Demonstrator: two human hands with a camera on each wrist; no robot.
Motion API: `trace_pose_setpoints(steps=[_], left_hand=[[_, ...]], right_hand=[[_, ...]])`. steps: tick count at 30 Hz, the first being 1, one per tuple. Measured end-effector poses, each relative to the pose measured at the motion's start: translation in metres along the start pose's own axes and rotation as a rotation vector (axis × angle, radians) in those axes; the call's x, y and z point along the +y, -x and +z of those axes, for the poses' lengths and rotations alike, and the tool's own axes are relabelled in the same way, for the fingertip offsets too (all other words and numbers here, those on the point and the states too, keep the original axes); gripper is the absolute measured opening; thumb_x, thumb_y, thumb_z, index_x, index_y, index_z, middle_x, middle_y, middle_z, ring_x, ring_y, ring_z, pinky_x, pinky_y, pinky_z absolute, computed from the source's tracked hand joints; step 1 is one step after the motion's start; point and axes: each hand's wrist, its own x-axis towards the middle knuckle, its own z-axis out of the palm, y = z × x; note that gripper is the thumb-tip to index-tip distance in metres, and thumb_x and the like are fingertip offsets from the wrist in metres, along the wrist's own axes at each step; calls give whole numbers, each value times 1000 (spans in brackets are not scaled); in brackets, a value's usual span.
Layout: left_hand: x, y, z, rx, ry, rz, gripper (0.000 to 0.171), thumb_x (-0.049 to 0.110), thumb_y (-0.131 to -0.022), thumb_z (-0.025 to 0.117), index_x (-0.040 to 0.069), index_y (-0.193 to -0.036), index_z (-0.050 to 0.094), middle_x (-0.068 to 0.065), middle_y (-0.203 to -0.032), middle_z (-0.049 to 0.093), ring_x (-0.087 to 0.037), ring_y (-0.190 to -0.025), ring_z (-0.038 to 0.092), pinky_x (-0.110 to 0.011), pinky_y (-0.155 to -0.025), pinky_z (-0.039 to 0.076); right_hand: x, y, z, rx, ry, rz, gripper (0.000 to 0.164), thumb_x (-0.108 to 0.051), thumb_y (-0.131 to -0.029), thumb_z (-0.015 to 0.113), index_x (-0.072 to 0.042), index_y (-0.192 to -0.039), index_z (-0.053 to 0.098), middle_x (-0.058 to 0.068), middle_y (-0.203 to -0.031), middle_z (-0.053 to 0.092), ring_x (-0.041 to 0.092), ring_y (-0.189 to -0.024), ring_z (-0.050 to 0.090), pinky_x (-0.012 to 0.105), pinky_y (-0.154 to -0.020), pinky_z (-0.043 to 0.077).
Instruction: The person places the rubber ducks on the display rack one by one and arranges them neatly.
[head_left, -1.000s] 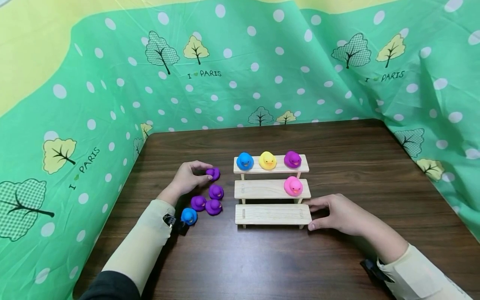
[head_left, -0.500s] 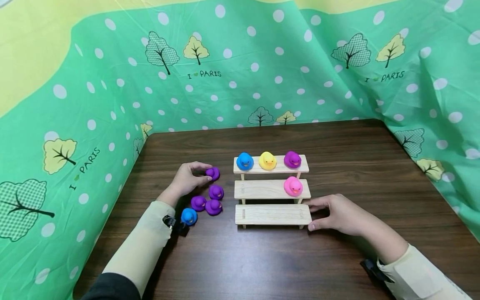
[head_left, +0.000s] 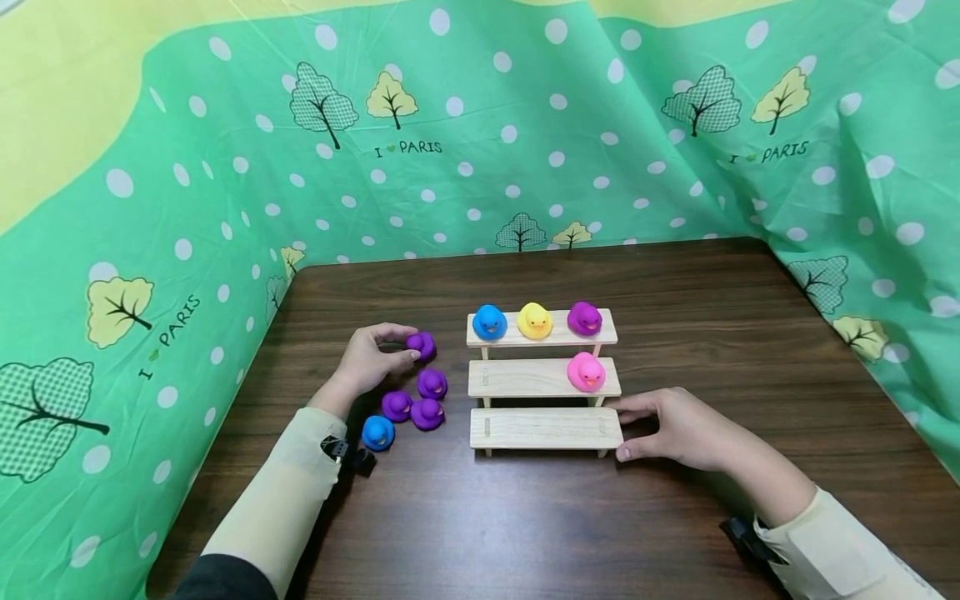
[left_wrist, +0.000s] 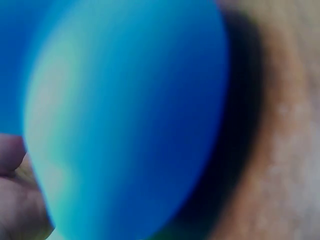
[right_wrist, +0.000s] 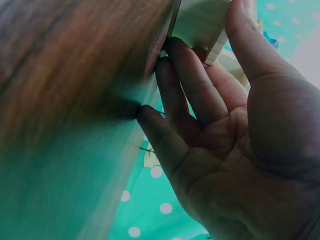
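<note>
Between thumb and forefinger, my left hand pinches a purple rubber duck at the left of the table. Several more purple rubber ducks sit just in front of it, with a blue duck beside the left wrist. That blue duck fills most of the left wrist view and hides the pinch. My right hand holds the right end of the three-tier wooden stand at its lowest shelf, thumb at the front corner, forefinger behind. In the right wrist view, the other fingers extend low beside the tabletop.
On the stand's top shelf stand a blue duck, a yellow duck and a purple duck. A pink duck sits at the middle shelf's right end. Green dotted cloth walls the dark wooden table at back and sides.
My left hand has shifted slightly left with the pinched purple duck, its wrist moving away from the blue duck. The right hand and the stand have stayed put.
</note>
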Motion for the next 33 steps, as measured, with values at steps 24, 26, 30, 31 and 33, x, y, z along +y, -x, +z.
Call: trace_pose_setpoints(steps=[24, 26, 30, 31, 33], left_hand=[[34, 26, 1, 46, 57, 106, 34, 16, -89, 87, 8, -121, 76, -12, -114, 76, -34, -107, 72, -49, -94, 60], [38, 30, 2, 52, 62, 115, 32, 16, -89, 87, 9, -119, 77, -9, -112, 77, -34, -105, 72, -46, -92, 61], [48, 37, 6, 62, 74, 143, 31, 16, -88, 88, 10, -117, 77, -6, -110, 77, -37, -101, 72, -38, -87, 62], [50, 39, 7, 63, 77, 151, 31, 15, -88, 88, 10, -117, 77, -6, -110, 77, -38, -100, 72, -38, -87, 62], [55, 42, 9, 64, 85, 169, 30, 14, -88, 88, 10, -116, 77, -6, -110, 77, -37, -100, 73, -39, -88, 62]], right_hand=[[2, -1, 0, 8, 47, 3, 63, -50, -80, 89, -21, -134, 72, -14, -111, 77, 15, -115, 69, 43, -99, 55], [2, -1, 0, 9, 49, 1, 63, -50, -80, 89, -21, -134, 72, -14, -111, 77, 15, -115, 69, 43, -98, 55], [2, -1, 0, 10, 50, 1, 63, -50, -80, 89, -21, -134, 72, -14, -111, 77, 15, -115, 70, 43, -98, 55], [2, -1, 0, 9, 49, 1, 63, -50, -80, 89, -21, -134, 72, -14, -111, 77, 15, -115, 70, 43, -98, 55], [2, -2, 1, 9, 47, 4, 63, -50, -80, 89, -21, -134, 72, -14, -111, 77, 16, -115, 69, 43, -99, 55]])
